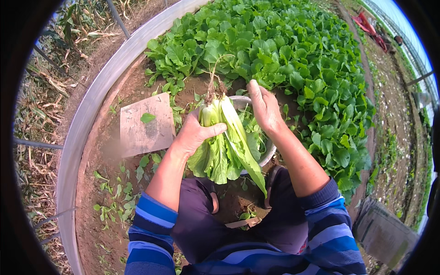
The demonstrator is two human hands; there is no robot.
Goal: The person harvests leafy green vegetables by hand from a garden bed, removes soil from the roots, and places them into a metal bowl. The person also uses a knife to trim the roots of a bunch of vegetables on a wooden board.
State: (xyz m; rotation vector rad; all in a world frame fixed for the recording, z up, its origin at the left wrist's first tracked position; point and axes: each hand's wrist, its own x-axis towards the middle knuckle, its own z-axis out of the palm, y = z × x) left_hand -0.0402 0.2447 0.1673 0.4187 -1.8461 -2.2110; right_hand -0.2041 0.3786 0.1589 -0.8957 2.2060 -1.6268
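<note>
My left hand [197,132] grips a bunch of pale-stemmed leafy greens [220,147], thumb across the stems. Their thin roots [211,87], with soil clinging to them, point away from me, and the leaves hang towards my knees. To the right of the bunch, my right hand [266,110] is raised with no object visible in it; some of its fingers are hidden behind the thumb side. Beneath both hands is a round grey basin [270,156] with more greens [254,127] inside, partly covered by the bunch.
A dense bed of leafy greens [261,44] grows ahead and to the right. On the soil at left lies a worn board [147,127] bearing a loose leaf [147,118]. Uprooted seedlings [117,202] are scattered nearby. A pale plastic-like border [92,92] curves along the left side.
</note>
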